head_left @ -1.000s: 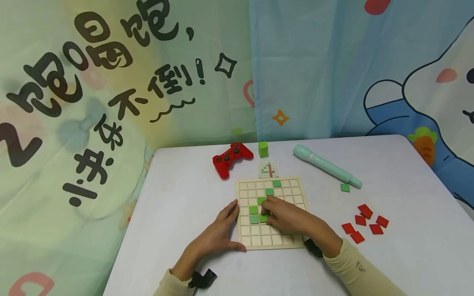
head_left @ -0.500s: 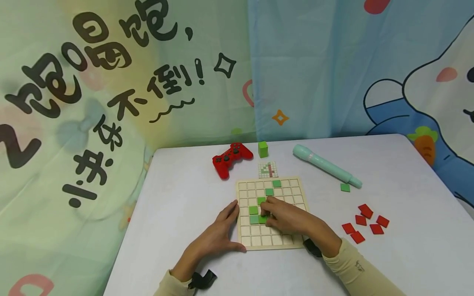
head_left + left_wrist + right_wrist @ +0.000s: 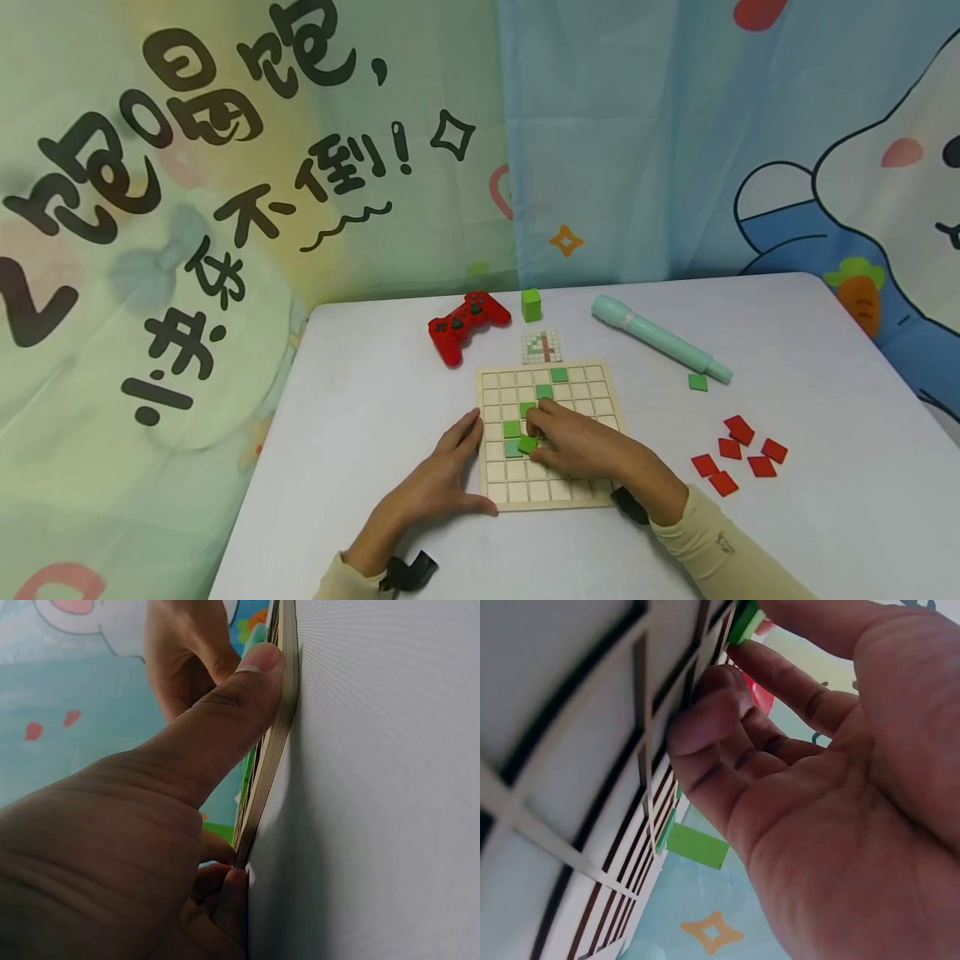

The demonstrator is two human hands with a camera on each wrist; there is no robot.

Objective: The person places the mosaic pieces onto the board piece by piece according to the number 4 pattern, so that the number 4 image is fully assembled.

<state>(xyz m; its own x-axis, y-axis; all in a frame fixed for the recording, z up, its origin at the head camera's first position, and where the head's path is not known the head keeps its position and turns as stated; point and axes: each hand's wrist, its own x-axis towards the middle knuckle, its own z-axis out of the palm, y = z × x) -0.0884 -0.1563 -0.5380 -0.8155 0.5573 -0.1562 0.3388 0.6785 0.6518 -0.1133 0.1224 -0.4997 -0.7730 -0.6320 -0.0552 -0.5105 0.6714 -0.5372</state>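
Observation:
A square wooden grid board (image 3: 551,492) lies on the white table with several green tiles set in its cells, among them a green tile (image 3: 512,429) at its left side. My right hand (image 3: 577,437) is over the board's middle, pinching a green tile (image 3: 528,444) that sits tilted, partly over the darker green tile (image 3: 513,448) beside it. The right wrist view shows this pinched tile (image 3: 744,622) between thumb and forefinger. My left hand (image 3: 442,475) rests against the board's near left corner, its thumb (image 3: 225,712) along the near edge and its fingers at the left edge.
Behind the board lie a small pattern card (image 3: 542,347), a green cube (image 3: 531,305) and a red game controller (image 3: 468,325). A mint-green rod (image 3: 660,337) lies back right, beside a loose green tile (image 3: 698,382). Several red tiles (image 3: 730,448) are scattered on the right.
The pinched green tile has come out of line with its cell, turning and shifting slightly left with my right fingers. My left hand stays at the board.

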